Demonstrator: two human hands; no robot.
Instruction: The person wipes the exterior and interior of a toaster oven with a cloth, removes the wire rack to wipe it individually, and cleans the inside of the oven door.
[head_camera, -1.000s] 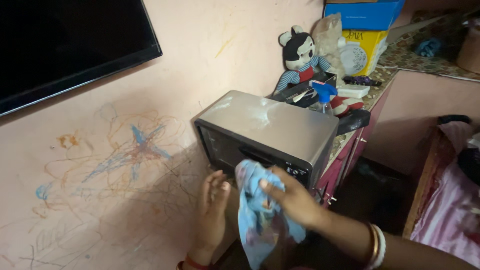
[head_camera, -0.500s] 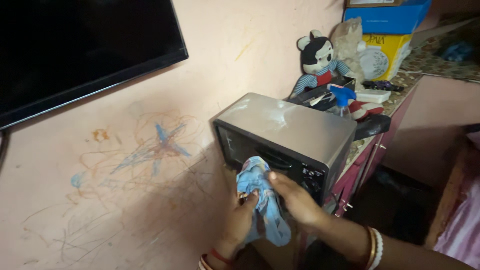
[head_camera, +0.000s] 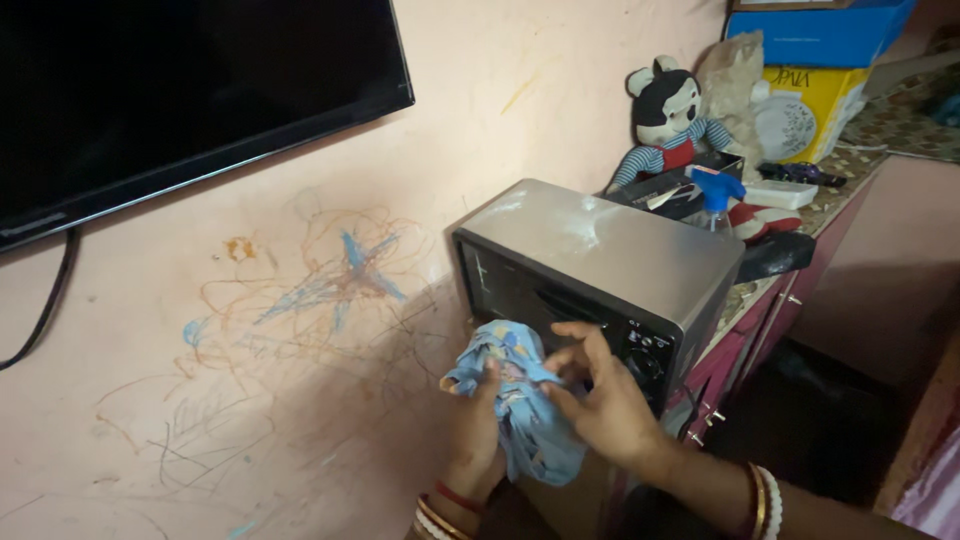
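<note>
Both hands are bunching up one blue patterned cloth (head_camera: 515, 395) right in front of the toaster oven (head_camera: 600, 265), so this looks like the regrip stage of a wipe-down to me: cloth getting gathered into a pad, not pressed on the oven at the moment. The left hand (head_camera: 475, 420) has its fingers curled around the left side of the cloth, and the right hand (head_camera: 600, 395) pinches the other side with its fingers partly spread, just beside the oven's dark glass door and knob panel. Best guess, the next move needs a firm wad in one hand and a flat press on the door or the dusty-looking silver top. The oven sits at the near end of a table (head_camera: 800, 215) against the scribbled pink wall (head_camera: 300, 330). Count-wise: one cloth, one oven, one spray bottle (head_camera: 715, 195) with a blue trigger behind it, one plush mouse doll (head_camera: 670, 125), one blue box (head_camera: 820, 30) on one yellow box (head_camera: 810, 105), and one black TV (head_camera: 170, 90) mounted up on the wall.
</note>
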